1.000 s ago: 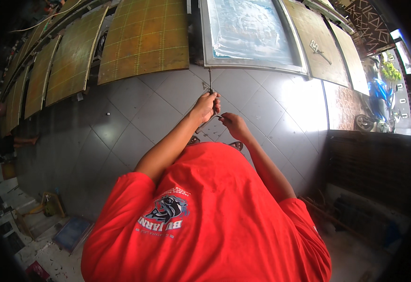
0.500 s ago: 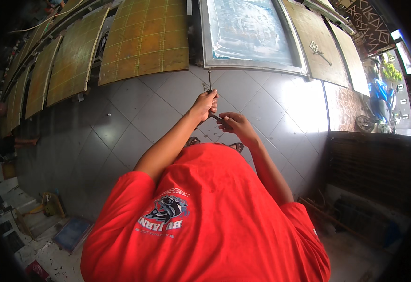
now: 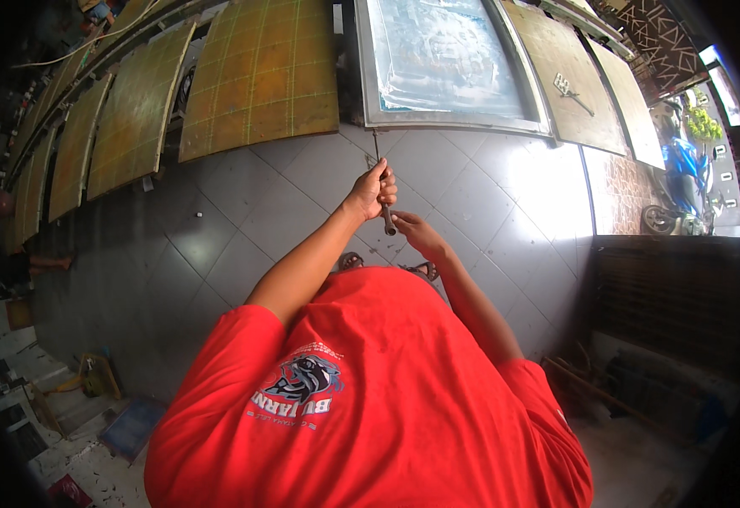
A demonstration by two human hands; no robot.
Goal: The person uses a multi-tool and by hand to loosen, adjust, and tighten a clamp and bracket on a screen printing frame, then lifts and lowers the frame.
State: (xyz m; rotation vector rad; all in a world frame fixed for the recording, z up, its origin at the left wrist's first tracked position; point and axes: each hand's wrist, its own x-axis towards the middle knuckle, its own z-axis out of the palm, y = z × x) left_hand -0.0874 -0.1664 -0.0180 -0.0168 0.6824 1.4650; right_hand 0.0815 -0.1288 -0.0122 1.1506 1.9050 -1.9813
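Observation:
My left hand [image 3: 373, 193] is closed around a dark metal rod [image 3: 389, 222] with a rounded lower end, which juts out below my fist. Above the fist a thin shaft [image 3: 377, 146] runs up toward the near edge of a screen frame [image 3: 463, 129]. Whether the shaft joins the frame is too small to tell. My right hand [image 3: 418, 235] is just right of the rod's lower end, fingers stretched toward it, the fingertips at or very close to it. The screen in the frame is smeared white and blue.
Brown boards with yellow grid lines [image 3: 260, 76] stand in a row at left. Right of the frame, a pale board [image 3: 556, 51] bears a small metal piece [image 3: 573, 95]. A blue motorbike [image 3: 682, 182] is at far right. Another person's legs [image 3: 48, 264] show at far left.
The rod's lower end has swung from pointing right to pointing down toward me. My right hand has shifted slightly down, its fingers now closer together. My left hand keeps its grip.

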